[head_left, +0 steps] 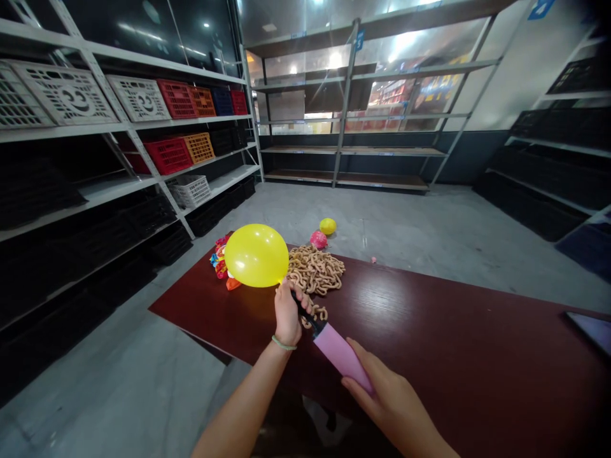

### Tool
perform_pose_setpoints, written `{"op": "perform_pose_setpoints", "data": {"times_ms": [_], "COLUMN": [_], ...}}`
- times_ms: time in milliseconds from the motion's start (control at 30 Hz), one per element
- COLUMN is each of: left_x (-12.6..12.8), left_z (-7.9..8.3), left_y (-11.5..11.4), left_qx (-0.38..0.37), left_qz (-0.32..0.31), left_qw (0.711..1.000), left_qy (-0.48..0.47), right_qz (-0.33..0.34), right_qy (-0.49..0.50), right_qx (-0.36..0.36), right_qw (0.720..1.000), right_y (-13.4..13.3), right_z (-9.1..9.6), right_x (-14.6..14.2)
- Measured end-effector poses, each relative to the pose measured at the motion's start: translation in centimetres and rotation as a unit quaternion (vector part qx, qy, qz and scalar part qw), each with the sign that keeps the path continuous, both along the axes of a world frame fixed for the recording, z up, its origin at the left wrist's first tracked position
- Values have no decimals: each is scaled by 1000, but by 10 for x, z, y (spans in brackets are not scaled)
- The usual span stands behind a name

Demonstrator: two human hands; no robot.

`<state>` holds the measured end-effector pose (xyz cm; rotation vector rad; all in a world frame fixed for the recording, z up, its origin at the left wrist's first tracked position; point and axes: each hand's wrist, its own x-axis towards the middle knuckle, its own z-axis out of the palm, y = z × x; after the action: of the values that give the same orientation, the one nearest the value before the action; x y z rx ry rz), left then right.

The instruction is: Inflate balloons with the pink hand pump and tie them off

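A yellow inflated balloon (pixel 256 255) sits on the black nozzle of a pink hand pump (pixel 340 352) above the dark red table (pixel 429 343). My left hand (pixel 287 313) is closed around the balloon's neck at the nozzle. My right hand (pixel 389 397) grips the rear end of the pink pump, fingers wrapped on it. Behind the balloon lie a heap of tan chain links (pixel 315 269) and a pile of coloured uninflated balloons (pixel 220 257).
A small yellow balloon (pixel 327 226) and a pink one (pixel 318 240) lie on the grey floor beyond the table. Metal shelves with plastic crates (pixel 168 154) run along the left; more shelving stands at the back and right. A tablet's corner (pixel 592 329) shows at right.
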<state>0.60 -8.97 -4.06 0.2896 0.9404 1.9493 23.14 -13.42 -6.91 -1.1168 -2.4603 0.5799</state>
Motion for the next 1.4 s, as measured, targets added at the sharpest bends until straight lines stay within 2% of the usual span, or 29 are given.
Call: {"op": "perform_pose_setpoints", "data": {"times_ms": [167,300,467,600,767,900,1033,1167,1200,1267,1400], "left_x": [-19,-32,-38,-27,-8,-6,-7,-22,-29,-47,-74], "left_z": [3,8,5,-4,-14,-16,-12,-3,-1,1,-4], "left_y": [14,20,16,8,-4,-8,-4,2,3,5,4], "left_qx": [12,27,21,-1,-6,1,13,43,44,25,-2], "left_qz": [21,36,74,84,52,30,12,67,59,9,-1], "left_qw": [1000,999,997,996,999,1000,1000,997,997,998,996], "left_qy": [-7,-12,-13,-12,0,8,7,8,23,59,95], "right_qz": [4,-4,-28,-26,-25,-19,-8,-6,-10,-35,-129], "right_qy": [-12,-13,-21,-25,-38,-34,-21,-18,-17,-18,-58], "right_qx": [33,58,72,54,19,0,27,82,92,108,133], "right_qw": [999,998,997,998,999,999,999,996,996,993,981], "right_y": [-1,-2,0,4,10,10,10,9,10,13,36], "right_z": [0,1,-1,3,9,7,5,3,2,2,6], "right_x": [43,53,32,4,-27,-32,-17,15,24,41,56]}}
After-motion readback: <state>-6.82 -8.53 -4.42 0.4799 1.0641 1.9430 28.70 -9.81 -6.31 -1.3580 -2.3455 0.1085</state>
